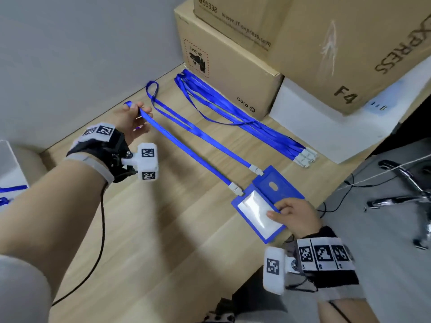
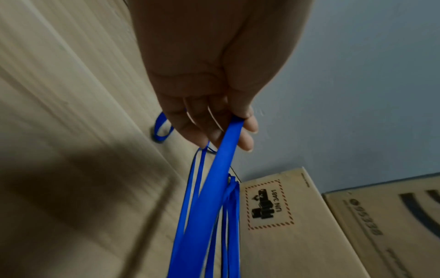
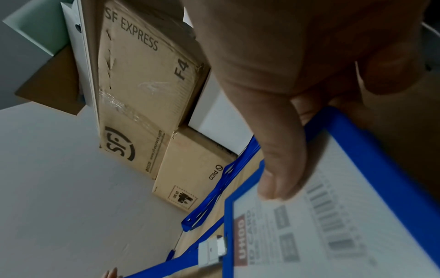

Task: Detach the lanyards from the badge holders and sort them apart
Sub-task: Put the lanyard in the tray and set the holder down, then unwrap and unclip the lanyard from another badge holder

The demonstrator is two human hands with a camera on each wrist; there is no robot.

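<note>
My left hand (image 1: 139, 111) pinches the loop end of a blue lanyard (image 1: 186, 150), which runs taut across the wooden table to a white clip (image 1: 235, 189). The clip joins it to a blue badge holder (image 1: 254, 209) with a clear window. My right hand (image 1: 281, 213) grips that holder, thumb on its face (image 3: 281, 178). A second blue holder (image 1: 278, 183) lies partly under it, its own lanyard (image 1: 200, 134) slack on the table. In the left wrist view my fingers (image 2: 247, 127) hold the strap (image 2: 214, 188). The clip (image 3: 212, 252) shows in the right wrist view.
A bundle of loose blue lanyards (image 1: 233, 110) with white clips (image 1: 305, 157) lies along the cardboard boxes (image 1: 233, 64) at the back. A white box (image 1: 314, 127) stands under the large carton (image 1: 338, 47). A chair base (image 1: 408, 190) is right. More blue straps (image 1: 11, 190) at left edge.
</note>
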